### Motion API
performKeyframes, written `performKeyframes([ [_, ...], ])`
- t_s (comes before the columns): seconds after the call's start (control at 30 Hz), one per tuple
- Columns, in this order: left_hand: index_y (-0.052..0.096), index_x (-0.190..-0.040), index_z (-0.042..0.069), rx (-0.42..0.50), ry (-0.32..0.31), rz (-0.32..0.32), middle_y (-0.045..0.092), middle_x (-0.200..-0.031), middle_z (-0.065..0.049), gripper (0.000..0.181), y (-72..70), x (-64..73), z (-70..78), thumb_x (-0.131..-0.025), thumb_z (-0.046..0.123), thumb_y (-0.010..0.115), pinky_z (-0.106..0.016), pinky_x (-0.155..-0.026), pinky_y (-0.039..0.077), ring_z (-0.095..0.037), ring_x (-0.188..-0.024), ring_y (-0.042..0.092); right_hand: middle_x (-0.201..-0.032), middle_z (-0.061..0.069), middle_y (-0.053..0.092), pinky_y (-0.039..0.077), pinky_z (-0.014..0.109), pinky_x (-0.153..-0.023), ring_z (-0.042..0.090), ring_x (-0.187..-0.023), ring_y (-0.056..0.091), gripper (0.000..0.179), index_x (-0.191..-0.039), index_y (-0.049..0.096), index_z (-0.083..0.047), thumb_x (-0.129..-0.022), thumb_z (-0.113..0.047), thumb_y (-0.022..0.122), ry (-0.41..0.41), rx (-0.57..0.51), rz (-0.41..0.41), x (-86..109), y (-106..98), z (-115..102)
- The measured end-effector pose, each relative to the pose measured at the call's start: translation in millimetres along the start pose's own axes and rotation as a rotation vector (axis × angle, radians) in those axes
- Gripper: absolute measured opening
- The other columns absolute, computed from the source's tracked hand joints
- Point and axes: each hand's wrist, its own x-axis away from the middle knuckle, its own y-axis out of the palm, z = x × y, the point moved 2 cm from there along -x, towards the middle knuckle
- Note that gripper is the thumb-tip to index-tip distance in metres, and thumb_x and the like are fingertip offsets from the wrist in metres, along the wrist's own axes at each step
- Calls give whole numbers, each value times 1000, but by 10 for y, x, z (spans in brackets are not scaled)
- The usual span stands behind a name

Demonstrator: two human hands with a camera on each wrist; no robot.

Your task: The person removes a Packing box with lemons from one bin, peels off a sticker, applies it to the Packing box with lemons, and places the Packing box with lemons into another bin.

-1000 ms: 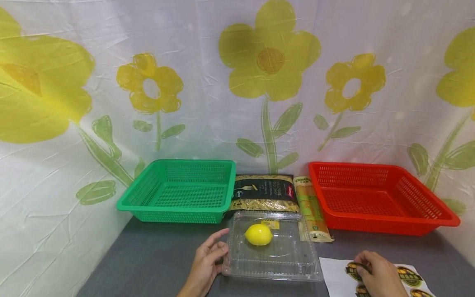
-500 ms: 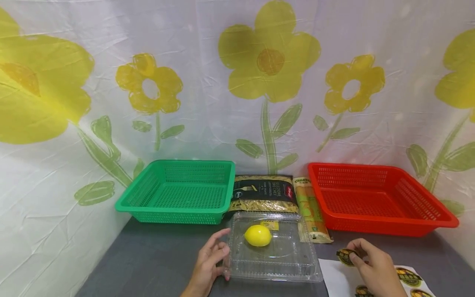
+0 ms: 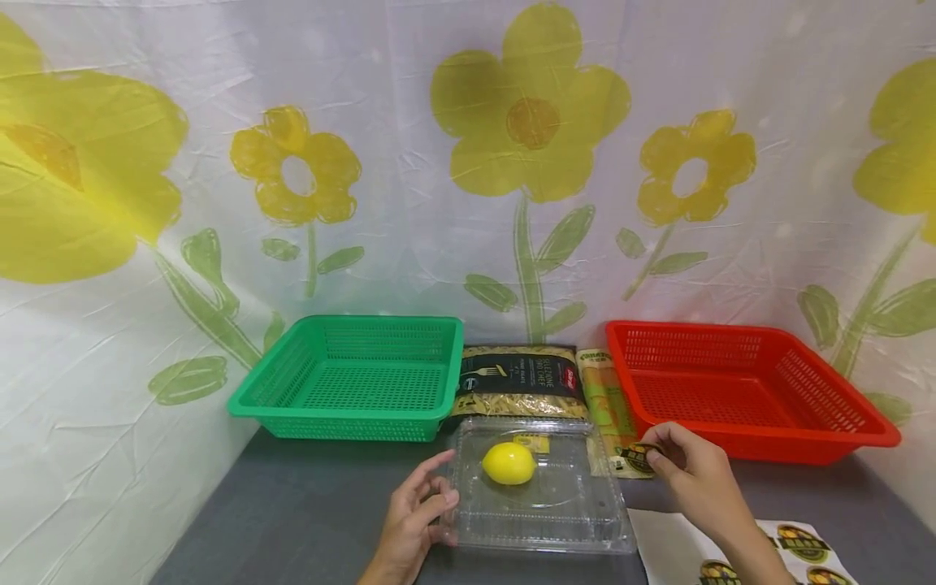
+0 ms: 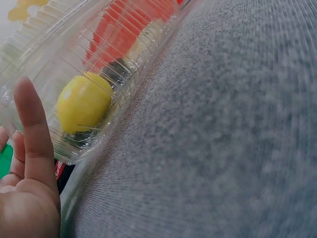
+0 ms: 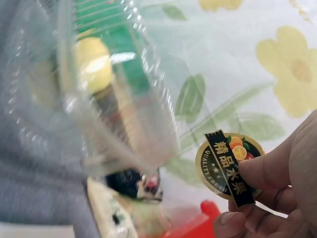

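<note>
A clear plastic clamshell container [image 3: 541, 508] stands on the dark tabletop with a yellow lemon [image 3: 509, 463] showing through its lid. At the container's left edge, my left hand [image 3: 409, 520] rests its thumb and fingers against the side; the left wrist view has one straight finger [image 4: 34, 129] beside the ridged wall. My right hand [image 3: 698, 471] pinches a round black-and-gold fruit sticker [image 5: 223, 166] between thumb and fingers. It hovers right of the container, in front of the red basket. A white sticker sheet [image 3: 665, 540] with several similar stickers lies below, partly hidden by the right forearm.
Behind the container lie a pasta bag [image 3: 522, 378] and a long noodle packet [image 3: 607, 398]. A green basket [image 3: 347, 426] stands at back left, a red basket [image 3: 753, 443] at back right. A flower-printed curtain [image 3: 409, 244] closes off the back.
My right hand has peeled a sticker off the sheet, lifted it and carried it up and left towards the container. The left hand has stayed at the container's edge.
</note>
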Motion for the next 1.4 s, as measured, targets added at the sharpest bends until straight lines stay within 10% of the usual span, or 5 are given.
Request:
performKeyframes([
  [1.17, 42, -151, 1, 37, -8, -14, 52, -94, -6, 63, -23, -7, -6, -93, 8, 68, -26, -54, 58, -9, -68, 53, -85, 13, 63, 46, 25, -49, 12, -58, 51, 12, -99, 66, 2, -89, 8, 67, -10, -497, -247, -351, 760, -542],
  [1.4, 40, -151, 1, 35, -40, -4, 52, -95, -6, 67, -19, -15, -1, -93, 10, 70, -26, -55, 58, -9, -64, 54, -86, 10, 68, 48, 24, -52, 11, -65, 56, 12, -99, 69, 0, -89, 6, 70, -66, -436, -272, -336, 875, -561],
])
